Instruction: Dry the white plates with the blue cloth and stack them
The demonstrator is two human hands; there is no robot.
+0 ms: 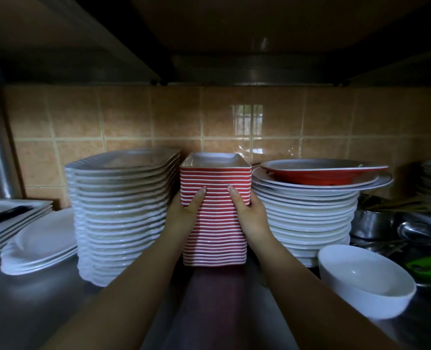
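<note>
Head view shows both your hands on the tall red-and-white stack [215, 210] of square dishes in the middle of the steel desk [32, 299]. Your left hand [184, 205] holds its left side and your right hand [247, 208] holds its right side, thumbs lying up the front. Both hands are closed around the stack about halfway up.

White plates are right beside it. A tall wavy-edged white pile [119, 213] stands on the left, and a round white pile [308, 215] with a red bowl [320, 171] on top stands on the right. No blue cloth shows anywhere, so drying looks not yet begun. I think you are shifting this red stack to make room or to tidy the row.

Next you need to move it slowly and keep it straight up, since a tall stack can lean and slip.

Room is tight. Both white piles sit just beside your hands, and a shelf [209, 72] hangs low above. A white bowl [366, 279] sits near your right arm. Open desk lies in front, toward you, so pulling back looks safest.
</note>
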